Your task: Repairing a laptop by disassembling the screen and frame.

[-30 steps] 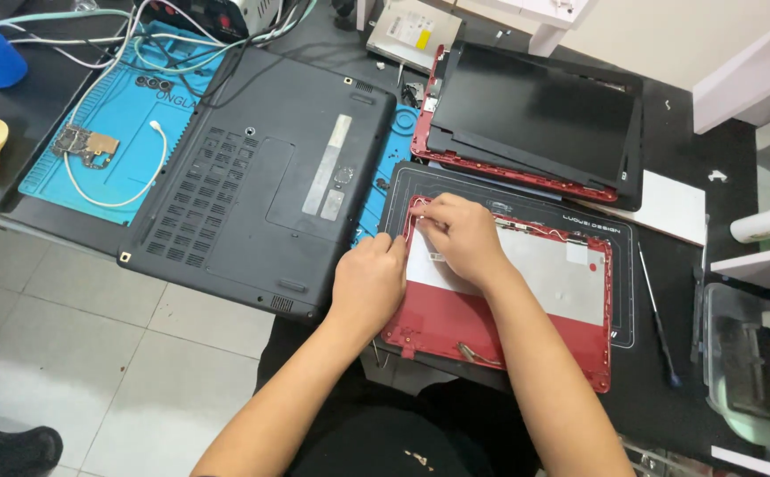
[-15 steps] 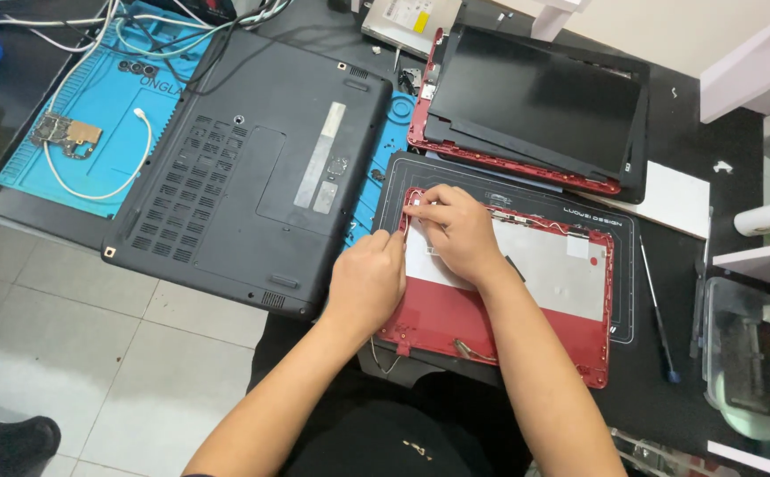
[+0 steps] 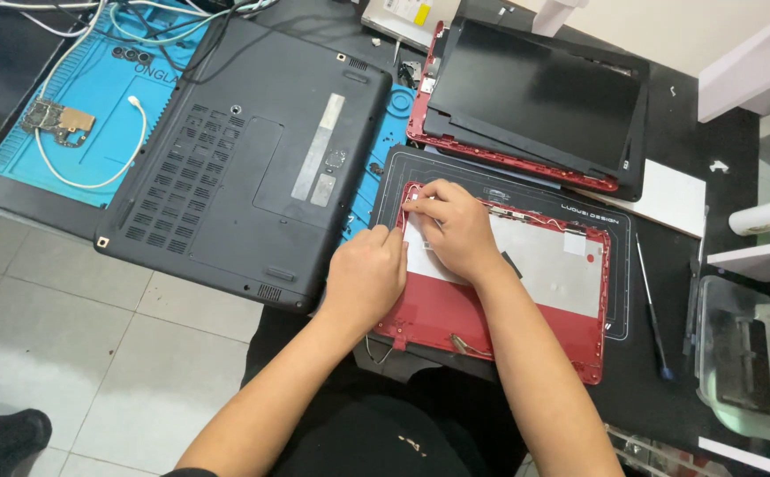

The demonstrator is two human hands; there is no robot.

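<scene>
A red laptop lid cover (image 3: 491, 331) lies flat, inner side up, on a dark mat at the near edge of the table. A silvery foil sheet covers its upper half; bare red plastic shows along the lower half. A thin wire (image 3: 539, 215) runs along its top rim, and loose cable ends (image 3: 376, 349) trail off the lower left corner.

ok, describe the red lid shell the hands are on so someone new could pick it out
Start from the big black laptop lying upside down on the table; just right of it lies a dark mat. On that mat sits the red lid shell, with the left hand and right hand at its top-left corner. Unlike the red-edged screen panel behind it, it has a silver sheet inside, no black screen.
</scene>
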